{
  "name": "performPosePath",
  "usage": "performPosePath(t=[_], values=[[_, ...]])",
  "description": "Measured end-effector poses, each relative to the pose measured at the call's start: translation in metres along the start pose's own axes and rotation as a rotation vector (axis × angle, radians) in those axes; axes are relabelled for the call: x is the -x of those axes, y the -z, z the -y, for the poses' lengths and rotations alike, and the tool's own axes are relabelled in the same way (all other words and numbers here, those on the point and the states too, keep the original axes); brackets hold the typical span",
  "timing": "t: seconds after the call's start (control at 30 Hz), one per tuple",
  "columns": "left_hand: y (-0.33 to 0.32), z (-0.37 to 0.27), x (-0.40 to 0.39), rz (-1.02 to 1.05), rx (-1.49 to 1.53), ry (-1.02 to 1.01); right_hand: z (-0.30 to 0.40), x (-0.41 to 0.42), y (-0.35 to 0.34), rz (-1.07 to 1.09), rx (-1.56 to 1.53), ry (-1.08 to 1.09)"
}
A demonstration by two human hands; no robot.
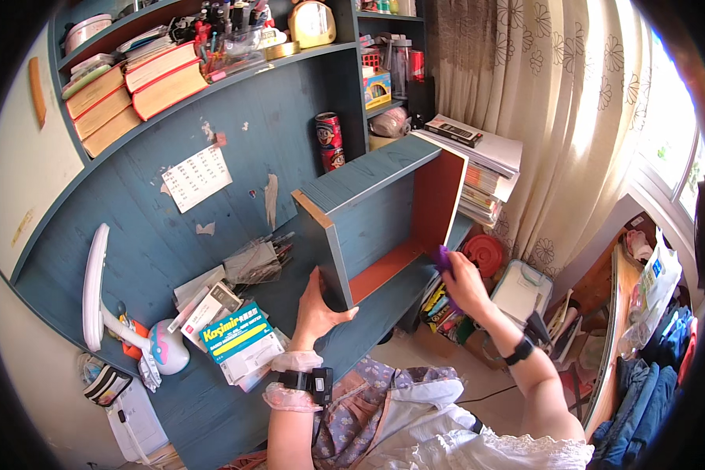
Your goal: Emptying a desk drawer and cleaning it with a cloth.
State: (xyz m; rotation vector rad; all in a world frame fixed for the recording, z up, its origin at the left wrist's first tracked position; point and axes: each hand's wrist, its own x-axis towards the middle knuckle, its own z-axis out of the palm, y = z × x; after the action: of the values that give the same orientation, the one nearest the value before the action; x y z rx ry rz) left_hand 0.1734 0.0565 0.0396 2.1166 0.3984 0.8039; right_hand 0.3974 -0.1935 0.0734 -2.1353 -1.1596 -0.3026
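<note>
A blue wood-grain drawer [376,164] with reddish-brown inner walls stands tilted on its edge on the blue desk [211,423], its open side towards me. My left hand [318,317] grips its lower left corner, thumb at the front edge and fingers partly hidden behind the panel. At the lower right corner, my right hand [467,282] holds a bunched purple cloth [444,259] against or close to the drawer's edge; exact contact cannot be told. Nothing lies inside the visible part of the drawer.
Boxes and papers [238,341] lie left of the drawer, beside a white desk lamp [170,346]. Behind it stand stacked cans [329,141] and a pile of books and papers [482,170]. A shelf [223,82] spans above. A red lid [483,255] and bags are at right.
</note>
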Motion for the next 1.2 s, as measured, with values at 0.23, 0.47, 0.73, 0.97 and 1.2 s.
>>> performPosePath(t=[0.23, 0.47, 0.73, 0.97, 1.2], values=[[-0.001, -0.009, -0.002, -0.029, 0.003, -0.038, 0.026, -0.030, -0.104, -0.054, 0.547, 0.051], [-0.004, 0.002, -0.002, -0.043, 0.030, -0.051, 0.092, 0.018, -0.109, 0.025, 0.139, 0.281], [-0.003, -0.006, -0.002, -0.030, 0.034, -0.089, 0.013, -0.025, -0.080, -0.067, 0.373, 0.166], [-0.006, 0.004, 0.001, -0.082, -0.037, -0.076, 0.074, -0.001, -0.118, -0.123, 0.475, 0.146], [-0.008, 0.002, -0.005, -0.102, 0.041, -0.125, 0.110, 0.024, -0.110, 0.085, 0.161, 0.458]])
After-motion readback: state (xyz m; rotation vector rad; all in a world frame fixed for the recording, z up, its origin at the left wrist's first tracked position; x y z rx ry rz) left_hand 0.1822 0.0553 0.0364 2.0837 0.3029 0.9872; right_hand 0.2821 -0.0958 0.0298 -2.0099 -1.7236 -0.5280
